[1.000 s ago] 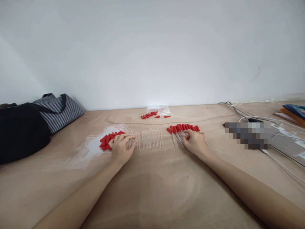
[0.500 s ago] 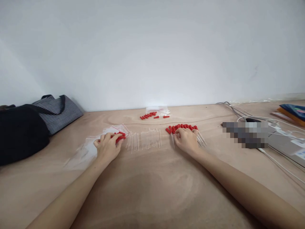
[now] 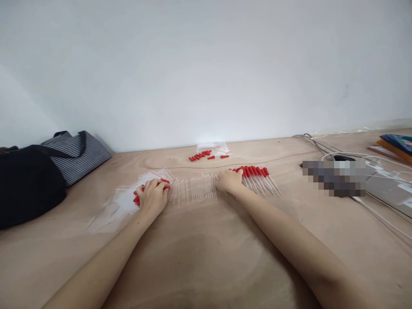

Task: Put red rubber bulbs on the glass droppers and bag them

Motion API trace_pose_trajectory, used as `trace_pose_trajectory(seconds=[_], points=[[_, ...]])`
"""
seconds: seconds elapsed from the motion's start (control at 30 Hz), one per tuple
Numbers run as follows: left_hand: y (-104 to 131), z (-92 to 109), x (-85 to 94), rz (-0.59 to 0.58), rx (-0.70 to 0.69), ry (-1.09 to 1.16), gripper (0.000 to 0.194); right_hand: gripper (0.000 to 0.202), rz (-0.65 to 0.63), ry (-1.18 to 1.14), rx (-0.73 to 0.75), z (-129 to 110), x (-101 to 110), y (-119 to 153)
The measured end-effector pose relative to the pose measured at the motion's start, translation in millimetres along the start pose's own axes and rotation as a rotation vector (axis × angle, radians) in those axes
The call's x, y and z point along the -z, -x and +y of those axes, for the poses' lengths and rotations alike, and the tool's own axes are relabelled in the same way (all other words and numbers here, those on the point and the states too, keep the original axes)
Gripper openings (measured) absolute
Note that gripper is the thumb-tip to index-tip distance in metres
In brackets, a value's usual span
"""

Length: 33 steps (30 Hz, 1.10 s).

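My left hand (image 3: 152,197) rests over red rubber bulbs (image 3: 137,199) on white plastic bags (image 3: 124,201), fingers bent; a red bulb shows at its fingertips. My right hand (image 3: 228,181) is closed at the right end of a row of thin clear tubes (image 3: 199,189); what its fingers grip, if anything, is hidden. Just right of this hand lies a row of clear tubes with red bulbs (image 3: 254,171) on their upper ends, partly covered by the hand.
Farther back lie more red bulbs (image 3: 201,155), thin white pieces and a clear bag (image 3: 210,146). A black bag (image 3: 28,184) and a striped bag (image 3: 80,156) stand left. Cables (image 3: 322,150), a laptop (image 3: 383,189) and books (image 3: 397,148) lie right.
My right hand has moved left from the bulbed tubes to the row of bare tubes, uncovering more bulbed tubes. My left hand has shifted slightly right, and red bulbs now show on its left side.
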<state>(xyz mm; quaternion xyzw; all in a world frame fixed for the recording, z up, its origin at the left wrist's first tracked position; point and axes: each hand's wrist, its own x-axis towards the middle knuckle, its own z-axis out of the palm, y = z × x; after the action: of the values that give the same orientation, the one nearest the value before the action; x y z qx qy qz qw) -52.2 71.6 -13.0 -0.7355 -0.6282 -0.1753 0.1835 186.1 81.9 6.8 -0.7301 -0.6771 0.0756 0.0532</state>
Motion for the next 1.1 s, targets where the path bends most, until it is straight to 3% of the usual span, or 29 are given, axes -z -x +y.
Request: trace_pose_trajectory(seconds=[0.1, 0.27, 0.33, 0.43, 0.5, 0.6, 0.77, 0.93, 1.1], points=[[-1, -2, -1.4, 0.034, 0.004, 0.043, 0.014, 0.02, 0.003, 0.008, 0.016, -4, 3, 1], [6, 11, 12.2, 0.272, -0.063, 0.206, 0.014, 0.024, 0.106, 0.013, 0.079, -3, 17, 21], [16, 27, 20.9, 0.228, -0.159, 0.322, 0.013, 0.026, 0.188, 0.006, 0.133, 7, 17, 35], [36, 58, 27.9, 0.044, -0.318, 0.512, 0.011, 0.021, 0.37, -0.07, 0.33, 34, 6, 57], [47, 77, 26.3, -0.082, -0.386, 0.617, 0.013, 0.019, 0.455, -0.153, 0.461, 53, -6, 70], [56, 94, 19.5, -0.147, -0.423, 0.708, 0.016, 0.026, 0.529, -0.228, 0.617, 71, -23, 85], [54, 99, 20.1, -0.183, -0.358, 0.72, 0.016, 0.029, 0.517, -0.324, 0.702, 68, -31, 96], [53, 101, 29.0, -0.203, -0.287, 0.675, 0.013, 0.022, 0.43, -0.363, 0.674, 59, -28, 100], [54, 102, 26.0, -0.183, -0.298, 0.688, 0.012, 0.022, 0.417, -0.362, 0.67, 59, -28, 102]])
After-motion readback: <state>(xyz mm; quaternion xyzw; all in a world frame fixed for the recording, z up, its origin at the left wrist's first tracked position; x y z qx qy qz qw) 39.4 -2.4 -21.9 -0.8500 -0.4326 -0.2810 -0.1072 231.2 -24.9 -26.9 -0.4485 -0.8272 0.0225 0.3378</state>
